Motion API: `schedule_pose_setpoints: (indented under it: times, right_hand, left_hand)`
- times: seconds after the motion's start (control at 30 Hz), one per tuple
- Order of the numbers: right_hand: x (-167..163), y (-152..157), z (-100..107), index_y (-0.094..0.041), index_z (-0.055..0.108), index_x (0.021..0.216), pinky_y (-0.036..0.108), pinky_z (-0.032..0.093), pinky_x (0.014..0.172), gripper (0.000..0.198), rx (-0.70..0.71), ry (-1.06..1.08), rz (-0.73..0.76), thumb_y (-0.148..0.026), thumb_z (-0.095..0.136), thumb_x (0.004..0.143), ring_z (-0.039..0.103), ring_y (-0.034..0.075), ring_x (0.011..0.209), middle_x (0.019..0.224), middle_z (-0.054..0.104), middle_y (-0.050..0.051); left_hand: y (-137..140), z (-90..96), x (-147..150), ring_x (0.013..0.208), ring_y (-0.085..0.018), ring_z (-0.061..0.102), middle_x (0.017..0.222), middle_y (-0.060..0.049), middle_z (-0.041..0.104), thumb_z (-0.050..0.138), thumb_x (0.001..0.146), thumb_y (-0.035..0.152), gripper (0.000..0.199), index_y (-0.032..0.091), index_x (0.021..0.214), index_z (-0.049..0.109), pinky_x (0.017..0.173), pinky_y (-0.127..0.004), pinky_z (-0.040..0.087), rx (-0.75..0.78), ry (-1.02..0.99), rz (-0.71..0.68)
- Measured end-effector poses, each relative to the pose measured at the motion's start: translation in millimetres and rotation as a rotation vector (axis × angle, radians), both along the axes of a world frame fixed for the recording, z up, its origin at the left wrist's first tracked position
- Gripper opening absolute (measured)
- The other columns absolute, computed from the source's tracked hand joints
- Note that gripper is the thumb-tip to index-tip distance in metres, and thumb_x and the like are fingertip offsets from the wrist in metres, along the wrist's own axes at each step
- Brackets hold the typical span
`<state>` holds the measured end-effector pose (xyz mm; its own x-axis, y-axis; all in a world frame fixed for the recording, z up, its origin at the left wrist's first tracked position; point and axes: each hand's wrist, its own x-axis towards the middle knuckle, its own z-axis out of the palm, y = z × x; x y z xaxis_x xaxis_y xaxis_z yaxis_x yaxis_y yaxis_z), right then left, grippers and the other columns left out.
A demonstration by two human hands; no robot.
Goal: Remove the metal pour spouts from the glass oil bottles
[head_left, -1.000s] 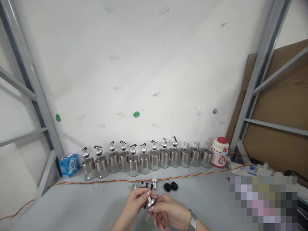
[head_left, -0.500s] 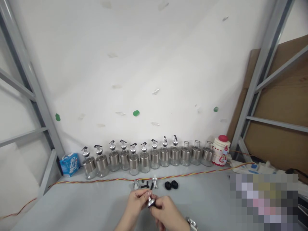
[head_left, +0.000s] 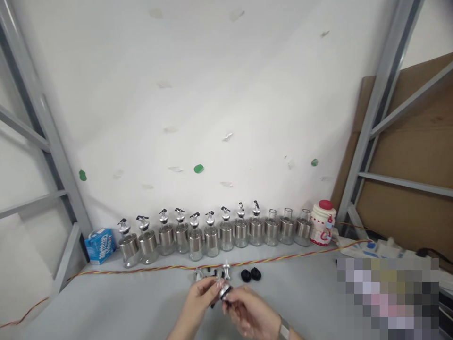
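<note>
Just in front of me, my left hand (head_left: pixel 201 297) and my right hand (head_left: pixel 249 309) meet around a silver bottle pourer (head_left: pixel 223 292) with a dark base. The left fingers pinch its upper end, and the right thumb and fingers close on its lower part. My fingers hide much of it. Right behind the hands lie a silver spout piece (head_left: pixel 227 272), another silver piece (head_left: pixel 198 274) and several small black parts. Two round black stoppers (head_left: pixel 251 275) rest side by side to the right of these.
Along the wall stands a row of glass bottles with steel sleeves (head_left: pixel 196 241); most carry pourers, while three at the right have bare necks. A blue box (head_left: pixel 101 246) and a white jar with red lid (head_left: pixel 321 224) flank them. A twisted cord (head_left: pixel 159 269) crosses the table.
The pourer has tilted between my hands, and my right hand has turned around its lower part. The loose parts and bottles stay where they were; the view has shifted slightly.
</note>
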<state>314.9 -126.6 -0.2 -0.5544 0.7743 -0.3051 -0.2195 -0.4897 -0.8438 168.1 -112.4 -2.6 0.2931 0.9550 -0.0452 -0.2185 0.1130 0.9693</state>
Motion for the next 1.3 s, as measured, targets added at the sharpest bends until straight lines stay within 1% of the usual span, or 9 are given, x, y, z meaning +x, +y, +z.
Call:
schedule_pose_setpoints:
  times: [0.13,0.33,0.57,0.67,0.83,0.9,0.97,1.13,1.3]
  right_hand:
    - [1.0,4.6,-7.0,-0.010,0.059,0.061,0.015,0.009,0.022,0.026,-0.249,0.308,0.227,-0.030,0.043,0.061,0.023,0.002,0.021,0.033,0.045,-0.006]
    - [-12.5,-2.7,-12.0,-0.008,0.060,0.059,0.013,0.010,0.023,0.026,-0.128,0.335,0.197,-0.031,0.048,0.059,0.031,0.002,0.022,0.033,0.045,-0.004]
    - [-13.7,-9.0,-1.9,-0.007,0.060,0.058,0.016,0.033,0.034,0.023,0.079,-0.031,-0.028,-0.028,0.054,0.062,0.046,0.006,0.032,0.044,0.053,0.001]
    - [-16.3,-11.0,-4.4,-0.011,0.055,0.054,0.020,0.037,0.037,0.024,0.267,-0.348,-0.063,-0.031,0.050,0.067,0.050,0.011,0.036,0.045,0.053,0.002]
    - [-22.0,-16.8,-19.5,-0.014,0.060,0.072,0.030,0.043,0.060,0.014,0.991,-0.891,-0.347,-0.017,0.047,0.068,0.057,0.020,0.064,0.070,0.059,0.008]
    - [-22.8,-16.5,-21.4,-0.014,0.060,0.079,0.033,0.043,0.063,0.018,1.080,-0.926,-0.400,-0.014,0.046,0.068,0.056,0.021,0.067,0.074,0.059,0.009]
    - [-21.8,-14.4,-18.2,-0.014,0.060,0.077,0.032,0.044,0.062,0.015,0.967,-0.778,-0.376,-0.018,0.046,0.071,0.056,0.019,0.065,0.073,0.059,0.008]
    - [-11.3,-10.6,-5.0,-0.009,0.060,0.073,0.028,0.046,0.052,0.022,0.256,-0.097,0.051,-0.031,0.058,0.067,0.059,0.017,0.054,0.060,0.060,0.005]
    - [-6.3,-12.3,-4.2,-0.005,0.064,0.072,0.023,0.044,0.049,0.025,0.139,0.109,0.072,-0.029,0.061,0.065,0.058,0.012,0.050,0.060,0.061,0.007]
  left_hand:
    - [-8.4,6.6,1.1,0.081,-0.019,0.061,0.082,-0.011,0.068,0.067,0.065,0.038,0.033,0.013,0.086,0.068,0.076,-0.028,0.043,-0.134,-0.284,-0.096]
    - [-19.5,16.6,4.9,0.081,-0.021,0.062,0.069,-0.005,0.068,0.073,0.059,0.025,0.018,0.017,0.073,0.068,0.075,-0.028,0.043,-0.195,-0.481,-0.047]
    - [-12.4,11.3,1.0,0.067,-0.022,0.064,0.064,-0.007,0.068,0.078,0.049,0.032,0.028,0.014,0.066,0.066,0.065,-0.030,0.045,-0.184,-0.250,0.093]
    - [-9.6,7.0,0.6,0.065,-0.021,0.063,0.063,-0.008,0.068,0.077,0.045,0.038,0.033,0.013,0.063,0.066,0.063,-0.030,0.046,-0.141,-0.123,0.148]
    - [-10.3,9.3,3.9,0.061,-0.021,0.062,0.060,-0.006,0.069,0.075,0.042,0.042,0.035,0.014,0.063,0.068,0.059,-0.028,0.046,-0.045,0.080,0.325]
    - [-10.4,12.7,2.4,0.065,-0.021,0.062,0.061,-0.005,0.069,0.074,0.045,0.040,0.033,0.014,0.064,0.068,0.063,-0.027,0.046,-0.011,0.111,0.362]
    - [-9.2,14.6,-1.5,0.069,-0.021,0.063,0.065,-0.006,0.070,0.074,0.046,0.039,0.033,0.014,0.066,0.068,0.066,-0.027,0.047,-0.003,0.093,0.348]
    - [-6.2,17.3,-13.3,0.067,-0.020,0.064,0.072,-0.010,0.071,0.073,0.051,0.039,0.032,0.013,0.069,0.066,0.063,-0.028,0.047,-0.046,0.044,0.056]
    - [-11.1,29.8,-16.2,0.070,-0.023,0.064,0.069,-0.010,0.070,0.075,0.048,0.036,0.030,0.013,0.066,0.065,0.065,-0.030,0.047,-0.062,0.044,-0.016]
